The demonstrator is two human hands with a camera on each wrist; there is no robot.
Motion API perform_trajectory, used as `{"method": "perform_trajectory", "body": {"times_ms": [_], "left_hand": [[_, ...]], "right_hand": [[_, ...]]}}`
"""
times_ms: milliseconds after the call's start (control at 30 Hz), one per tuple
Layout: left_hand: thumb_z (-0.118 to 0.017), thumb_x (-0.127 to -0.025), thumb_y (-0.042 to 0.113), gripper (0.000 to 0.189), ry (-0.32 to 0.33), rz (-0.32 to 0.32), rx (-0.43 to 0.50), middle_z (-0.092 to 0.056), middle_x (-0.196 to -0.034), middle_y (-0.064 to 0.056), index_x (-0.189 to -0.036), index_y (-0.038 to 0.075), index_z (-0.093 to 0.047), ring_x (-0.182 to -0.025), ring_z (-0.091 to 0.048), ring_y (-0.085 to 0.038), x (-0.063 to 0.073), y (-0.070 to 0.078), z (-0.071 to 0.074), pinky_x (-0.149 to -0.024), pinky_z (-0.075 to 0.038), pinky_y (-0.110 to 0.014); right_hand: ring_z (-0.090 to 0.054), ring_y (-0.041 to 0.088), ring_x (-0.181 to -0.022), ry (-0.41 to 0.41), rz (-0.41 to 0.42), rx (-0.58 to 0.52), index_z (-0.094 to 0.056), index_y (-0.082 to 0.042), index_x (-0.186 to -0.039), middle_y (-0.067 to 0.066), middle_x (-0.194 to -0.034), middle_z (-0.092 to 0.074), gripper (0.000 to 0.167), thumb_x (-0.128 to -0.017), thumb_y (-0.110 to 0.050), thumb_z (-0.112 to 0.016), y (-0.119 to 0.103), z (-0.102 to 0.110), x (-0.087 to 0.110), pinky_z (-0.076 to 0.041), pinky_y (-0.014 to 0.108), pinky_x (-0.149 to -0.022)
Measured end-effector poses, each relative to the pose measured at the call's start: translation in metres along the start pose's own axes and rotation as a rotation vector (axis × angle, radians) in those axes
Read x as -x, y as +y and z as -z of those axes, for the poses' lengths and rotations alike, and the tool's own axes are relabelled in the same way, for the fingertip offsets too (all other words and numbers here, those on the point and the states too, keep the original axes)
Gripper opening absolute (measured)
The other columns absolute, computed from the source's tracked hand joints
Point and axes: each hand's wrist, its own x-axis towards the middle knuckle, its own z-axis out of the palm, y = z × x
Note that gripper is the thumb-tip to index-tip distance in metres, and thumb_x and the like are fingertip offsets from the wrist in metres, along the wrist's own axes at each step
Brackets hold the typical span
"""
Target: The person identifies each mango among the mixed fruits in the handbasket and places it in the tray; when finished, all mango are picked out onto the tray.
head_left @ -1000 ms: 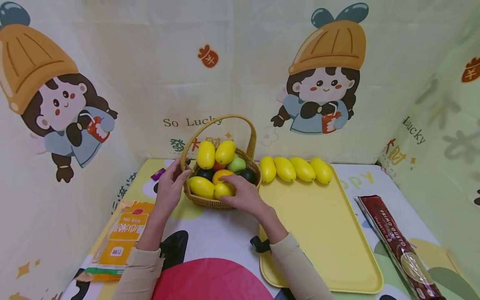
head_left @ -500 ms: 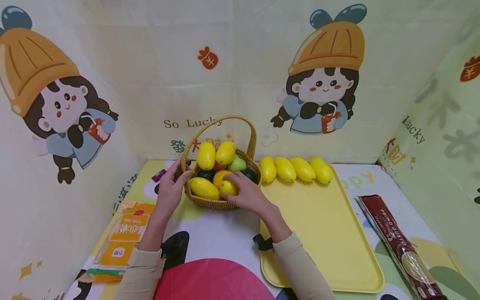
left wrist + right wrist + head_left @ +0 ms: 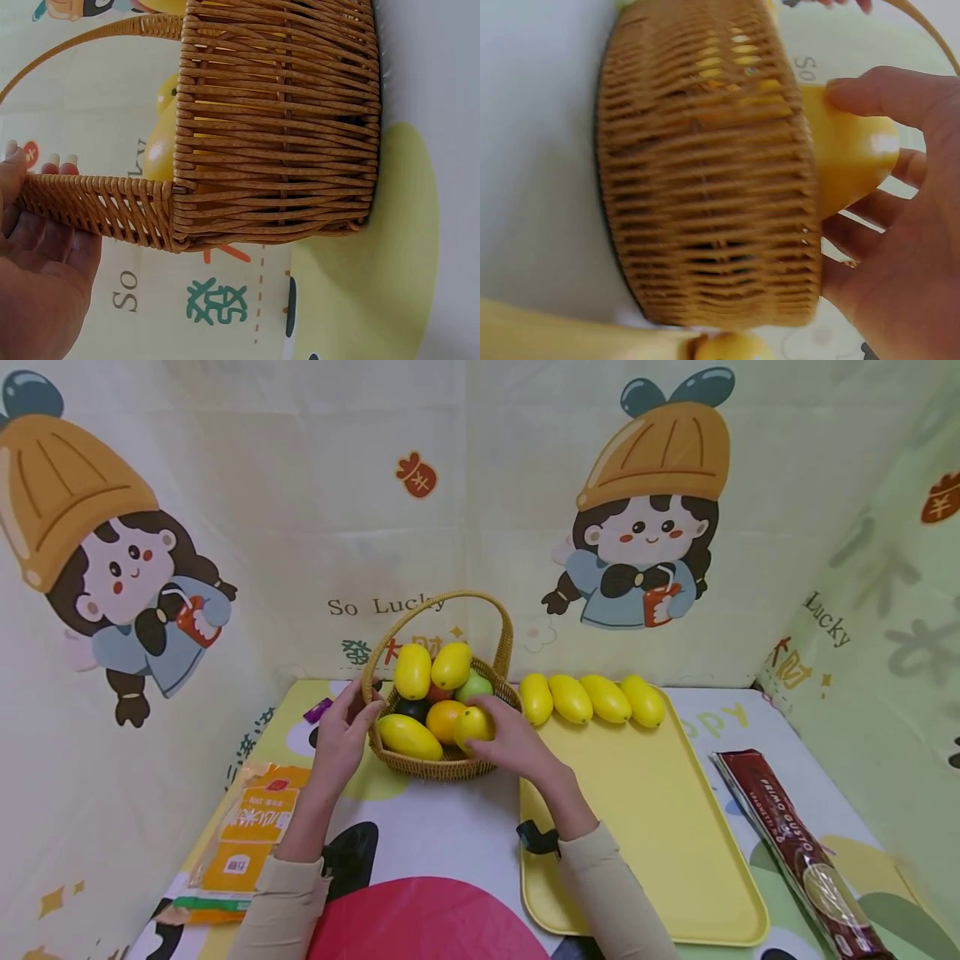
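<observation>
A wicker basket (image 3: 427, 768) with a tall handle stands at the back of the table, filled with fruit. My left hand (image 3: 339, 752) holds the base of the handle (image 3: 97, 206) on the basket's left side, fingers behind it in the left wrist view. In the basket's front right, my right hand (image 3: 517, 745) grips a yellow mango (image 3: 469, 728), thumb and fingers on either side of it. Left of that lie another mango (image 3: 408, 737) and an orange (image 3: 444, 722). Two more mangoes (image 3: 413, 672) sit on top at the back, beside a green fruit (image 3: 476, 687) and a dark one (image 3: 410, 710).
Right of the basket lies a yellow tray (image 3: 637, 827), several mangoes (image 3: 570, 697) lined along its far edge. A spaghetti packet (image 3: 795, 852) is at far right. An orange food bag (image 3: 251, 835) lies at left, near a small purple wrapper (image 3: 317, 710).
My right hand has shifted right within the basket, taking the front right mango along and exposing more of the orange. The other front mango now lies slightly further right. My left hand stays at the handle.
</observation>
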Motion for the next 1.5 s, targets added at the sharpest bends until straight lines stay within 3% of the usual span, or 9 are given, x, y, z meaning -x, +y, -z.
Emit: {"method": "perform_trajectory", "body": {"times_ms": [300,500,800,933,1033,1300,1500], "left_hand": [[-0.056,-0.099,0.044,0.044,-0.003,0.01,-0.003,-0.06,-0.115,-0.003,-0.139,0.028,-0.052,-0.11,-0.058,-0.016,0.0,-0.003,0.002,-0.092,-0.049,-0.011],[-0.056,-0.099,0.044,0.044,0.0,-0.006,-0.011,-0.06,-0.114,-0.003,-0.139,0.027,-0.052,-0.11,-0.058,-0.016,0.0,-0.004,0.002,-0.092,-0.05,-0.011],[-0.056,-0.099,0.042,0.044,0.003,-0.007,-0.009,-0.06,-0.116,-0.007,-0.14,0.025,-0.052,-0.114,-0.059,-0.027,0.001,-0.004,0.004,-0.091,-0.05,-0.011],[-0.056,-0.099,0.042,0.045,0.0,0.0,-0.012,-0.06,-0.117,-0.008,-0.14,0.025,-0.052,-0.114,-0.059,-0.025,0.001,-0.003,0.005,-0.091,-0.05,-0.011],[-0.056,-0.099,0.042,0.044,0.005,0.004,-0.014,-0.061,-0.117,-0.008,-0.14,0.026,-0.052,-0.113,-0.059,-0.022,0.001,-0.003,0.004,-0.091,-0.05,-0.01],[-0.057,-0.099,0.04,0.042,0.0,-0.009,0.008,-0.06,-0.114,-0.006,-0.138,0.025,-0.054,-0.11,-0.059,-0.018,0.0,0.002,-0.001,-0.092,-0.05,-0.012],[-0.056,-0.099,0.04,0.043,0.003,0.005,0.006,-0.06,-0.115,-0.006,-0.139,0.025,-0.053,-0.113,-0.058,-0.016,0.001,0.004,-0.001,-0.094,-0.049,-0.011]], "right_hand": [[-0.051,0.019,-0.116,-0.039,0.043,0.009,-0.055,-0.012,-0.134,0.001,-0.131,-0.054,0.054,-0.084,-0.025,-0.073,0.005,0.013,0.001,-0.046,0.041,-0.103],[-0.052,0.021,-0.111,-0.034,0.036,-0.065,-0.055,-0.012,-0.13,0.001,-0.128,-0.057,0.051,-0.082,-0.02,-0.074,0.006,0.026,0.009,-0.047,0.04,-0.097],[-0.041,0.026,-0.141,-0.028,0.022,-0.103,-0.056,-0.018,-0.127,0.001,-0.135,-0.056,0.046,-0.084,-0.016,-0.071,0.012,0.036,0.016,-0.043,0.046,-0.109],[-0.053,0.023,-0.119,-0.041,0.013,-0.099,-0.054,-0.02,-0.126,0.001,-0.13,-0.056,0.045,-0.084,-0.015,-0.071,0.011,0.04,0.019,-0.048,0.04,-0.096],[-0.054,0.023,-0.108,-0.054,0.013,-0.105,-0.051,-0.018,-0.126,0.003,-0.126,-0.055,0.047,-0.083,-0.013,-0.069,0.011,0.044,0.021,-0.047,0.038,-0.091],[-0.053,0.028,-0.111,-0.032,-0.062,-0.204,-0.043,-0.012,-0.124,0.011,-0.129,-0.052,0.052,-0.079,-0.007,-0.069,0.024,0.053,0.034,-0.048,0.038,-0.092],[-0.051,0.03,-0.125,0.001,-0.049,-0.212,-0.039,-0.007,-0.131,0.015,-0.136,-0.053,0.06,-0.078,-0.004,-0.067,0.034,0.055,0.045,-0.044,0.049,-0.105]]}}
